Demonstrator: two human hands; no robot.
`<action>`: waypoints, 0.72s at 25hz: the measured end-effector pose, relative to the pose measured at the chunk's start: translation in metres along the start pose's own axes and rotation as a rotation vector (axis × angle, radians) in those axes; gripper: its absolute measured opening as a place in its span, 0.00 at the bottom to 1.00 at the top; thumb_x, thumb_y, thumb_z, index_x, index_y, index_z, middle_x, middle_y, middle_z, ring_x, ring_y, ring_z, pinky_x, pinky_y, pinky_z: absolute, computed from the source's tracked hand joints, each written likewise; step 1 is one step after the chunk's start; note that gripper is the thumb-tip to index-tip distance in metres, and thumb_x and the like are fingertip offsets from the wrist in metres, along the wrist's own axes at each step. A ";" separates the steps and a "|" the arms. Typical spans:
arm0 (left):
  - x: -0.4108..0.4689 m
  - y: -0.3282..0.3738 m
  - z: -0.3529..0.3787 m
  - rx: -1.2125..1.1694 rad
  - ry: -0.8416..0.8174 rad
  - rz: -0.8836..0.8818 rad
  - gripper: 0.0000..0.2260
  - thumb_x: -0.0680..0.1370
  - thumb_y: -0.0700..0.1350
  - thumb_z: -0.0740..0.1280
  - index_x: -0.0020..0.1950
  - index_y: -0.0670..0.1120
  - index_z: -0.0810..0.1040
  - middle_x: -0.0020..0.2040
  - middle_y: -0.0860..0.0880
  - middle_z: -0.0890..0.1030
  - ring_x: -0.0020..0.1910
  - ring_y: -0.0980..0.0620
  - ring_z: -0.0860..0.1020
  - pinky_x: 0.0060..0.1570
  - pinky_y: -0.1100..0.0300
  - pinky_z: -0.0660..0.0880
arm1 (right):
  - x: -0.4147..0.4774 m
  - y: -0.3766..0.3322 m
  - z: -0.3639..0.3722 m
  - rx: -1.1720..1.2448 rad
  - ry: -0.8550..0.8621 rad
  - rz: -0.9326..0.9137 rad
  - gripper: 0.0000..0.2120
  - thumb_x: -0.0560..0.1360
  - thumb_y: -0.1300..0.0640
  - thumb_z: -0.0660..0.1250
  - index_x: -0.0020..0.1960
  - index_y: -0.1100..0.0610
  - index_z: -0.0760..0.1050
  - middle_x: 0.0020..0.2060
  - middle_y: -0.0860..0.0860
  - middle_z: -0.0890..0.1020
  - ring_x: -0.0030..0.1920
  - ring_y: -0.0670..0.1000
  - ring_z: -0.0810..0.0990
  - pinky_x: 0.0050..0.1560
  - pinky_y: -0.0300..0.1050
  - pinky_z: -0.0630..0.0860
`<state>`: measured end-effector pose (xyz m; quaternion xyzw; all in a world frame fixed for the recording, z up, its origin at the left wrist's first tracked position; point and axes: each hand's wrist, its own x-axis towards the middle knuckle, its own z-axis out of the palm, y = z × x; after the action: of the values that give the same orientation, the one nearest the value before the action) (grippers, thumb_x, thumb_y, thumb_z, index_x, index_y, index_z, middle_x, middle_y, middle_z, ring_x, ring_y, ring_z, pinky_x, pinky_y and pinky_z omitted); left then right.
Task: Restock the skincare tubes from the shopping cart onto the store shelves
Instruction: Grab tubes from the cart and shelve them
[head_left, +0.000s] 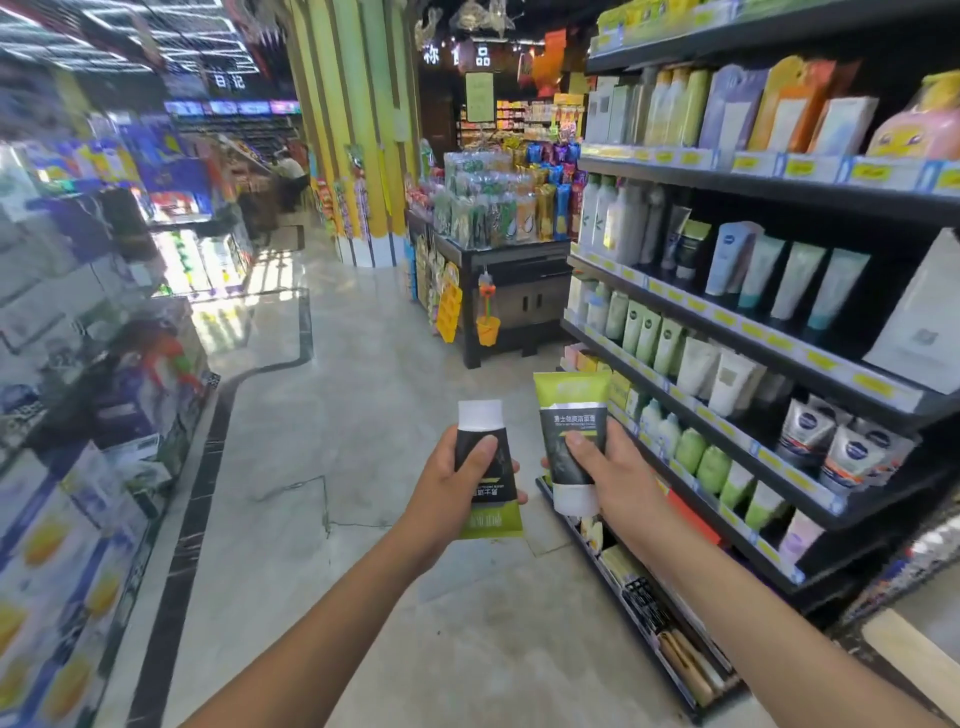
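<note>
**Two tubes in hand, none of these shelved yet**

- Left grip closed round one skincare tube: white cap up, green crimped end down, so its print is upside down.
- Right grip closed round a second tube: green end up, white cap down, print upright.
- Both tubes are held over the aisle floor, near the shelves on the right but well apart from any row.
- Shopping cart not in view, so I cannot tell how much stock is left.
- Progress, as a judgement: mid-carry. Placing both tubes remains. A dark tube with a green top on a middle shelf looks like the matching product.

Writing:
- The right tube has white Chinese characters starting "男士"; the finer lines are too small to read.
- Yellow price tags on the shelf edges are illegible.
- Grey tubes lower down carry a blue round logo, too blurred to read.
- The overhead sign ends in "品".
</note>
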<state>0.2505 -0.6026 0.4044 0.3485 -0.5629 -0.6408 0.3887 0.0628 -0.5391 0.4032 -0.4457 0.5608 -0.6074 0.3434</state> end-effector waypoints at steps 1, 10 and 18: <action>0.018 0.000 -0.002 0.001 0.009 -0.001 0.08 0.86 0.48 0.62 0.63 0.46 0.72 0.51 0.40 0.86 0.45 0.35 0.86 0.51 0.43 0.83 | 0.019 0.003 0.002 -0.005 -0.017 0.001 0.09 0.84 0.58 0.62 0.63 0.57 0.74 0.49 0.54 0.86 0.48 0.52 0.87 0.45 0.45 0.82; 0.149 -0.003 -0.060 0.002 0.136 0.025 0.09 0.86 0.48 0.62 0.63 0.45 0.72 0.51 0.41 0.86 0.45 0.34 0.86 0.50 0.46 0.83 | 0.176 0.040 0.057 -0.035 -0.182 0.025 0.12 0.81 0.48 0.65 0.63 0.49 0.76 0.54 0.52 0.86 0.56 0.54 0.85 0.60 0.59 0.79; 0.301 0.014 -0.143 -0.004 0.088 0.046 0.08 0.86 0.46 0.61 0.63 0.45 0.71 0.50 0.39 0.85 0.45 0.34 0.86 0.46 0.49 0.84 | 0.322 0.061 0.115 -0.036 -0.128 0.041 0.10 0.84 0.56 0.63 0.63 0.57 0.74 0.51 0.56 0.87 0.50 0.53 0.87 0.48 0.44 0.80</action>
<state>0.2412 -0.9359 0.3983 0.3626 -0.5518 -0.6170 0.4283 0.0462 -0.8858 0.3905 -0.4780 0.5574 -0.5605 0.3829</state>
